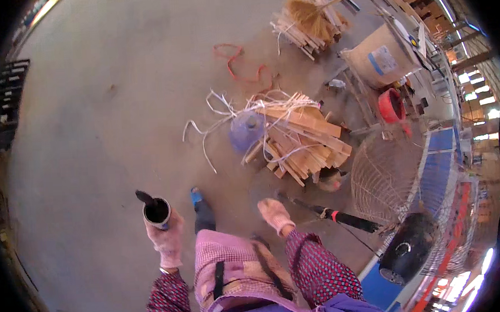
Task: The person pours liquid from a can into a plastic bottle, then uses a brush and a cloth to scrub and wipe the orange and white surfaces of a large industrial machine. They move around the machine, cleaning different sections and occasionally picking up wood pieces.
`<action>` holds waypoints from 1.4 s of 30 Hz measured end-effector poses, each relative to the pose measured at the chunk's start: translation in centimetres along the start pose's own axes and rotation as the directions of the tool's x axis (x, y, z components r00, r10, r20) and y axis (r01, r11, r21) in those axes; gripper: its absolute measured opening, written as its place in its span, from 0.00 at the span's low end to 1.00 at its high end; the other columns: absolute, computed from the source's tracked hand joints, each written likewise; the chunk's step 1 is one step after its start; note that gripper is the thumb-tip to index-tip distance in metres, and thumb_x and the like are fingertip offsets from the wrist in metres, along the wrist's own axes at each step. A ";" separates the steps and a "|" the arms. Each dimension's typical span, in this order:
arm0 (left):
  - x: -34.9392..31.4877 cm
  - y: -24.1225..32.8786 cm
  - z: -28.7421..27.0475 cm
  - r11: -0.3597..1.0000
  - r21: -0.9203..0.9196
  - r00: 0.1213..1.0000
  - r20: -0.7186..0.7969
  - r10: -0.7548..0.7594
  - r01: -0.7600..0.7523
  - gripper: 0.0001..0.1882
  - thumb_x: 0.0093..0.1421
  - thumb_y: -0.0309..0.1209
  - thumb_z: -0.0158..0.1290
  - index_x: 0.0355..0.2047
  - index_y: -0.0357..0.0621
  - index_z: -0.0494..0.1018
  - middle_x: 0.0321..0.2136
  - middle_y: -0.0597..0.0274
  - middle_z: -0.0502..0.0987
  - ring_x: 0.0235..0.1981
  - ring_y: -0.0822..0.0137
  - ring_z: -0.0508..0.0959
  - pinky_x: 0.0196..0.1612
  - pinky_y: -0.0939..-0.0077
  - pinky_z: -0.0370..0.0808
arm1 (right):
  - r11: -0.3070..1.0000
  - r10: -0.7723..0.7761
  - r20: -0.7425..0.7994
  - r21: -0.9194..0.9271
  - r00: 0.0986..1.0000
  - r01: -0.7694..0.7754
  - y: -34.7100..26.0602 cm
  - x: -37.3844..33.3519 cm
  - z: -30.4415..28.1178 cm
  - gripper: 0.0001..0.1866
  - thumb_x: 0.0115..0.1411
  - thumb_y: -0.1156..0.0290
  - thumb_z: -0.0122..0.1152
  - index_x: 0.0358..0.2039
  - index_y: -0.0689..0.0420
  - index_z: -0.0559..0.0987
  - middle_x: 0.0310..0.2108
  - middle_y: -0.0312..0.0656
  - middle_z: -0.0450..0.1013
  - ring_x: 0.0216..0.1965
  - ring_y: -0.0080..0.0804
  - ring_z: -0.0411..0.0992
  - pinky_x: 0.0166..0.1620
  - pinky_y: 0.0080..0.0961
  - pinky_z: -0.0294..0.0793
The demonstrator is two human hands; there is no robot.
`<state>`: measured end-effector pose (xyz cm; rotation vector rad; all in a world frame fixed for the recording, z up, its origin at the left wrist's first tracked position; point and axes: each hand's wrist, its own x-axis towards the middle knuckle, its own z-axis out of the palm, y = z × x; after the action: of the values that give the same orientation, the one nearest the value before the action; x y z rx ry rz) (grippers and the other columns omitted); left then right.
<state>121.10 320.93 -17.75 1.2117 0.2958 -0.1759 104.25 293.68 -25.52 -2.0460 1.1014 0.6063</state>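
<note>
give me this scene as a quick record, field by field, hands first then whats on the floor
left hand: pink-gloved left hand, gripping a can with dark contents
in the can: a dark-handled tool, its lower end hidden
right hand: pink-gloved right hand, no held object visible; the fan's black pole is close by
ahead: loose pile of wood strips, a bluish round object at its left end
beyond: red cord; straw broom on another wood bundle
</note>
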 end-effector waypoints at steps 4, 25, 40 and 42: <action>4.5 2.8 0.3 0.938 0.312 0.987 0.111 0.119 -0.149 0.26 0.44 0.11 0.59 0.44 0.41 0.67 0.30 0.68 0.73 0.30 0.77 0.73 0.34 0.80 0.74 | 0.993 0.044 -0.084 0.116 0.996 -0.034 -6.0 6.1 -1.0 0.26 0.60 0.49 0.46 0.41 0.58 0.80 0.44 0.56 0.75 0.49 0.56 0.72 0.51 0.44 0.70; 18.0 -14.5 5.0 0.749 0.662 0.975 0.148 -0.164 0.026 0.24 0.43 0.15 0.59 0.41 0.40 0.68 0.30 0.66 0.73 0.32 0.72 0.74 0.39 0.76 0.74 | 0.935 0.220 -0.326 -0.198 0.919 -0.295 -10.6 38.2 -3.1 0.32 0.53 0.47 0.60 0.53 0.55 0.72 0.48 0.55 0.74 0.50 0.51 0.73 0.51 0.46 0.72; 14.2 -21.2 12.1 0.649 0.736 0.943 0.046 -0.330 0.191 0.28 0.42 0.19 0.62 0.46 0.40 0.69 0.34 0.65 0.78 0.34 0.69 0.78 0.39 0.75 0.75 | 0.660 -0.356 0.106 -0.675 0.928 0.330 -7.0 41.2 -4.3 0.24 0.58 0.57 0.54 0.52 0.56 0.72 0.49 0.53 0.71 0.49 0.48 0.73 0.49 0.41 0.74; 14.6 -20.3 12.4 0.602 0.769 0.933 0.022 -0.359 0.213 0.36 0.40 0.24 0.65 0.51 0.40 0.65 0.38 0.61 0.77 0.39 0.66 0.78 0.45 0.72 0.75 | 0.425 -0.488 0.338 -0.713 0.805 0.557 -7.2 41.5 -6.7 0.22 0.57 0.63 0.53 0.52 0.54 0.72 0.52 0.49 0.70 0.50 0.45 0.72 0.51 0.38 0.73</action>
<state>130.66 302.67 -36.56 1.9770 0.2661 -0.7560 132.52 269.98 -46.99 -2.9020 -0.0093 0.9297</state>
